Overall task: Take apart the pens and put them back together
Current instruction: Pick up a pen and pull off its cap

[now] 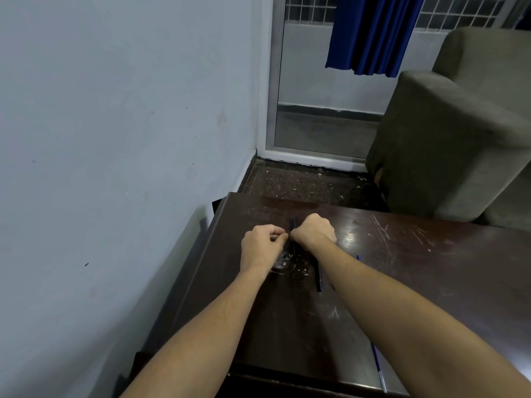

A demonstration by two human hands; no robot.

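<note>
Both hands meet over the far left part of the dark worktop (402, 268), knuckles nearly touching. Right hand (314, 229) is fisted around a dark blue pen (293, 223); its far end sticks up past the knuckles, long axis running roughly away from the person and slightly tilted. Left hand (263, 244) is curled tight, thumb and forefinger pinched at the gap between the hands, likely on the pen's near end or a small part of it; what exactly it pinches cannot be told, too small and hidden.

Key relation: the pen sits between the two hands, the right one gripping the body, the left one at the end. A pull-apart or twist would go along the pen's long axis, I judge.

Another dark pen piece (317, 275) lies flat on the worktop just beside the right forearm, pointing near-to-far. A thin blue-and-white pen (378, 369) lies by the near edge, under the right arm, well apart from the hands. The right hand is nearer both.
</note>
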